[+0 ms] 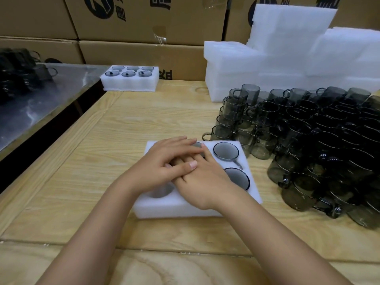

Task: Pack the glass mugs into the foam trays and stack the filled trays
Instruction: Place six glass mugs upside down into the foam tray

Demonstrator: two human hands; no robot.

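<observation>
With flat, straight fingers (178,142) holding nothing, the left hand (162,164) lies over the right hand (206,183), pushing a smoky grey glass mug (197,145) into the white foam tray (174,208) at 6 o'clock; push too hard and the glass might crack.

Reads as a packing warehouse: printed cardboard cartons (144,19) stacked high behind the wooden desk (144,112), white foam trays (257,64) piled at its far right corner, dozens of smoky glass mugs (308,130) massed along its right edge, a steel-topped bench (41,99) at left.
</observation>
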